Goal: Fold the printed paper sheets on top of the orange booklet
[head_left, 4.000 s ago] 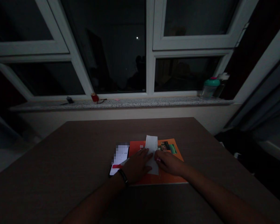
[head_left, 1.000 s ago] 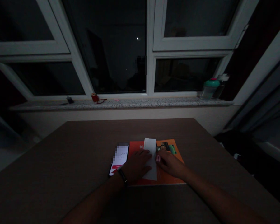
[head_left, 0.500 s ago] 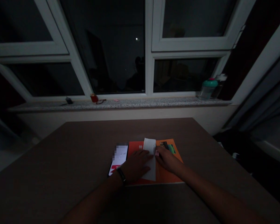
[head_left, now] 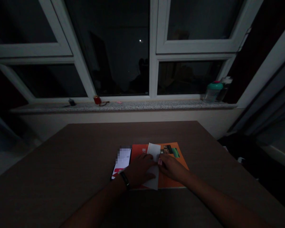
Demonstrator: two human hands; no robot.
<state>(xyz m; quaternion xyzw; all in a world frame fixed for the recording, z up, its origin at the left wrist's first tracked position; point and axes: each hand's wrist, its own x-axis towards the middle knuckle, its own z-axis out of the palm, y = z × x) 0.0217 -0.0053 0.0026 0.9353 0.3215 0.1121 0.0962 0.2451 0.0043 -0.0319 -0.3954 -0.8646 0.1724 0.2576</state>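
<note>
A folded white sheet of paper [head_left: 154, 148] lies slightly slanted across an orange and red booklet [head_left: 172, 177] on the table. My left hand [head_left: 140, 167] rests on the paper from the left, fingers stretched out and thumb apart, with a dark band on its wrist. At the paper's right edge, my right hand [head_left: 172, 166] is closed, with a small pinkish thing [head_left: 160, 161] showing at its fingertips; its kind is hard to make out in the dim light. Just left of the booklet lies a phone [head_left: 123, 160] with a lit screen.
The brown table [head_left: 95, 139] reaches to the wall under the window. On the stone sill [head_left: 137, 106] stand a small red jar [head_left: 97, 100], a dark little bottle [head_left: 72, 102] and a teal-lidded bottle [head_left: 213, 91]. Glasses [head_left: 104, 103] lie beside the jar.
The paper has turned a little, its lower end now reaching past the booklet's near edge. My right hand has slid slightly down along its edge; my left hand stays on it.
</note>
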